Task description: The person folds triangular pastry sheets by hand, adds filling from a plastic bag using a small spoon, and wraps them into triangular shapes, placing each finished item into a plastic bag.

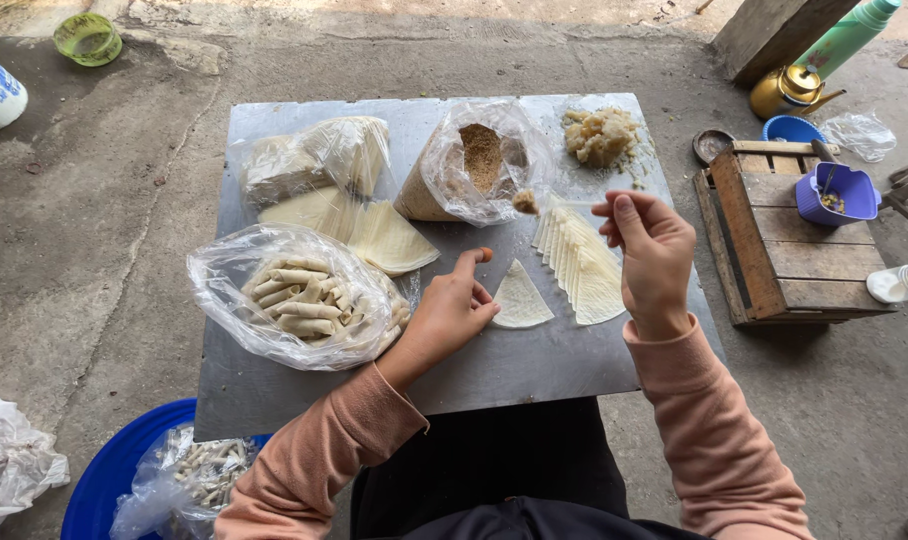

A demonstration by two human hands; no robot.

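My right hand (650,250) holds a small spoon (549,203) with a lump of filling on its tip, raised over the metal table (514,365). My left hand (451,310) rests on the table with the index finger lifted, just left of a single triangular wrapper (520,297). A fanned row of triangular wrappers (580,262) lies under my right hand. A heap of pale filling (600,135) sits at the far right corner. An open plastic bag of brown crumbs (477,160) stands in the middle back.
A plastic bag of finished rolls (296,298) lies at the left, with more wrappers (359,225) and bagged wrappers (314,155) behind. A wooden crate (779,240) with a purple bowl (836,193) stands right. A blue basin (104,480) holds a bag of rolls (199,470).
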